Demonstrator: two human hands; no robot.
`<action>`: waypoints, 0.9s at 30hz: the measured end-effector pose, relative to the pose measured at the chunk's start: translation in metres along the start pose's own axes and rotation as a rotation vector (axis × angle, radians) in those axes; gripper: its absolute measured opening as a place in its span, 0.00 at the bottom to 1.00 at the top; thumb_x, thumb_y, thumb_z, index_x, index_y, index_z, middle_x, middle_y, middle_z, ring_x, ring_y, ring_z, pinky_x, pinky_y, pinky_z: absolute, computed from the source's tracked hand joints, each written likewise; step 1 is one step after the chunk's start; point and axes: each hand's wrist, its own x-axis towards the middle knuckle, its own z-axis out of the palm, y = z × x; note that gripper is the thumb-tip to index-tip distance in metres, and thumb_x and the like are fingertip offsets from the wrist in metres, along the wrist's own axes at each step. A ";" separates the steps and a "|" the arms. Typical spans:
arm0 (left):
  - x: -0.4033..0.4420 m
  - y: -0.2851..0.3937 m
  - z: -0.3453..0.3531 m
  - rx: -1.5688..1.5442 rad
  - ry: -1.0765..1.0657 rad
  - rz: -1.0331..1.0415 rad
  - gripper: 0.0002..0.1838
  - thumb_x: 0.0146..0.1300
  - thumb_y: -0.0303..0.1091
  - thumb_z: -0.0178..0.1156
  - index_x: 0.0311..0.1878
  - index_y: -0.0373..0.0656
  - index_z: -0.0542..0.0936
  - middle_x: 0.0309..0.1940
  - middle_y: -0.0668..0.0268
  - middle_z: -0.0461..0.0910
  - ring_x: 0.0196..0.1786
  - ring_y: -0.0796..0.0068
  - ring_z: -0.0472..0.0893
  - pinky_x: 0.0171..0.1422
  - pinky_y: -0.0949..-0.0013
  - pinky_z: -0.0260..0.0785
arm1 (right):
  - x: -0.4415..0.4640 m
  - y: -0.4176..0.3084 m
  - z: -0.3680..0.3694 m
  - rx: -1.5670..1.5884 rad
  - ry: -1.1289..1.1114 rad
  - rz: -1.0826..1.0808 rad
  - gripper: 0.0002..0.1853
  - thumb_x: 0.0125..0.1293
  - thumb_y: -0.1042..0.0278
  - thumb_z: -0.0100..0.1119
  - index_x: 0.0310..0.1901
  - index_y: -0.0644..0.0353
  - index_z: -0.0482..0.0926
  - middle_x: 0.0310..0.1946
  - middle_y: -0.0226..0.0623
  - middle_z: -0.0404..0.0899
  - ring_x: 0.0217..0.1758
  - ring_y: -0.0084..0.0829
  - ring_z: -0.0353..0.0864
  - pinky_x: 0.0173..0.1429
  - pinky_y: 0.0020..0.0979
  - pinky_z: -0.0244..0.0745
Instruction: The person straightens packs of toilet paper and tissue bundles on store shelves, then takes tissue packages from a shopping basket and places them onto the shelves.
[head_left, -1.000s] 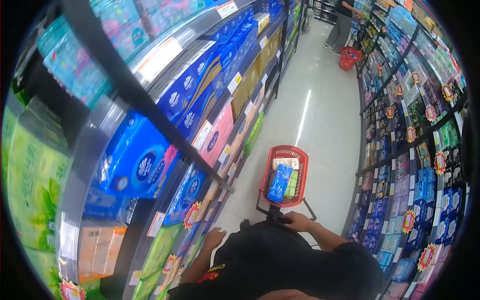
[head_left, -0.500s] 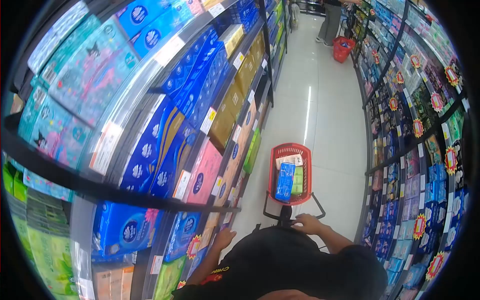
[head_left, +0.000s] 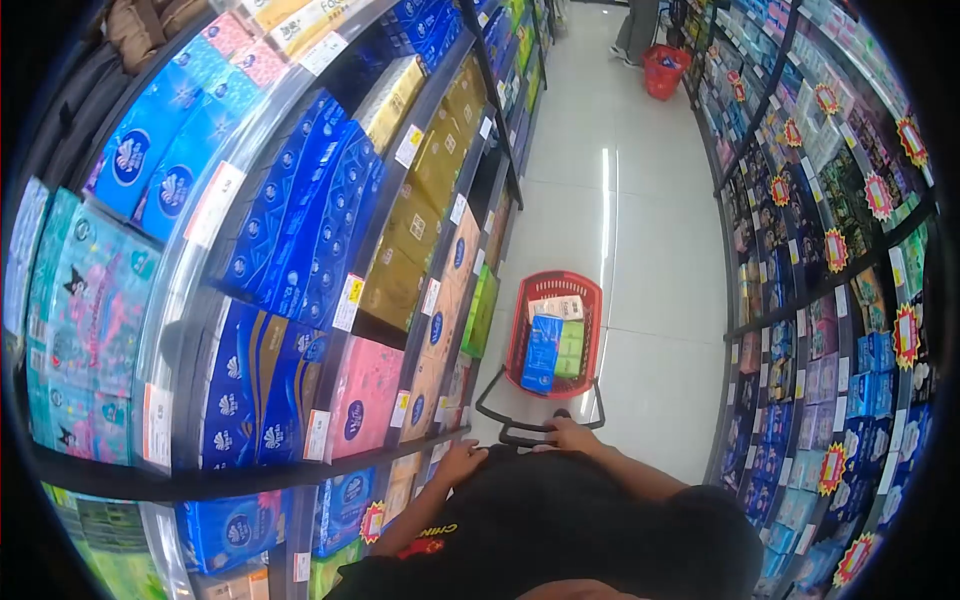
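Note:
My right hand (head_left: 574, 437) is closed round the black handle (head_left: 525, 435) of a red basket (head_left: 593, 335) that stands on the floor in front of me. Inside the basket lie a blue pack (head_left: 541, 353), a green pack (head_left: 570, 350) and a whitish pack (head_left: 556, 308). My left hand (head_left: 463, 462) hangs at my left side near the lower shelf edge, left of the handle. Its fingers are partly spread and nothing shows in them.
Shelves of tissue packs (head_left: 410, 235) line the left side, close to my left arm. Another full shelf (head_left: 780, 330) runs along the right. Up the tiled aisle (head_left: 640, 200), a person (head_left: 637, 30) stands beside a second red basket (head_left: 665, 72).
The left shelves have shifted past me. The basket and its handle sit slightly further left, with my right hand still on the handle. My left hand has moved right, nearer the handle.

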 end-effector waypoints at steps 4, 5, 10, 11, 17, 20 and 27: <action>0.020 0.023 -0.014 0.016 0.003 -0.001 0.30 0.63 0.54 0.61 0.59 0.39 0.79 0.43 0.51 0.85 0.49 0.55 0.84 0.54 0.59 0.74 | 0.030 0.010 -0.005 0.033 -0.005 -0.030 0.32 0.66 0.37 0.59 0.31 0.67 0.83 0.58 0.53 0.75 0.65 0.51 0.72 0.66 0.43 0.71; 0.028 0.014 -0.013 0.022 0.049 -0.020 0.29 0.62 0.55 0.62 0.56 0.40 0.81 0.42 0.51 0.86 0.48 0.55 0.85 0.55 0.57 0.74 | 0.036 0.013 -0.007 0.015 0.011 -0.036 0.32 0.65 0.36 0.61 0.30 0.67 0.82 0.56 0.55 0.75 0.61 0.52 0.75 0.64 0.44 0.72; 0.075 -0.036 -0.021 0.031 -0.003 -0.180 0.32 0.61 0.57 0.61 0.57 0.40 0.81 0.44 0.50 0.85 0.51 0.50 0.84 0.57 0.54 0.73 | 0.071 0.016 -0.035 0.130 -0.016 0.119 0.34 0.61 0.45 0.70 0.54 0.71 0.77 0.55 0.55 0.76 0.56 0.49 0.79 0.60 0.40 0.75; 0.079 -0.038 -0.028 0.024 -0.002 -0.154 0.31 0.62 0.57 0.60 0.57 0.40 0.80 0.46 0.49 0.85 0.53 0.47 0.82 0.59 0.53 0.72 | 0.079 0.008 -0.051 0.214 -0.055 0.222 0.36 0.61 0.46 0.71 0.57 0.71 0.75 0.55 0.55 0.77 0.57 0.48 0.79 0.60 0.39 0.75; 0.133 -0.060 -0.048 0.074 0.002 -0.083 0.27 0.63 0.55 0.56 0.39 0.35 0.83 0.42 0.41 0.82 0.50 0.44 0.81 0.54 0.50 0.71 | 0.123 0.035 -0.067 0.013 -0.034 0.046 0.27 0.67 0.45 0.63 0.34 0.69 0.83 0.64 0.57 0.69 0.66 0.57 0.71 0.66 0.47 0.72; 0.167 -0.052 -0.058 -0.010 -0.075 -0.113 0.27 0.62 0.55 0.56 0.38 0.35 0.83 0.42 0.40 0.81 0.50 0.44 0.82 0.54 0.50 0.71 | 0.138 0.037 -0.080 0.018 -0.049 0.100 0.27 0.67 0.43 0.63 0.33 0.68 0.82 0.67 0.57 0.68 0.68 0.57 0.69 0.68 0.47 0.69; 0.218 -0.014 -0.069 -0.110 0.076 0.009 0.26 0.61 0.54 0.58 0.38 0.35 0.83 0.39 0.42 0.82 0.47 0.45 0.83 0.51 0.51 0.72 | 0.167 0.047 -0.113 -0.073 -0.040 0.180 0.30 0.67 0.39 0.59 0.38 0.67 0.84 0.67 0.55 0.67 0.70 0.54 0.66 0.73 0.46 0.63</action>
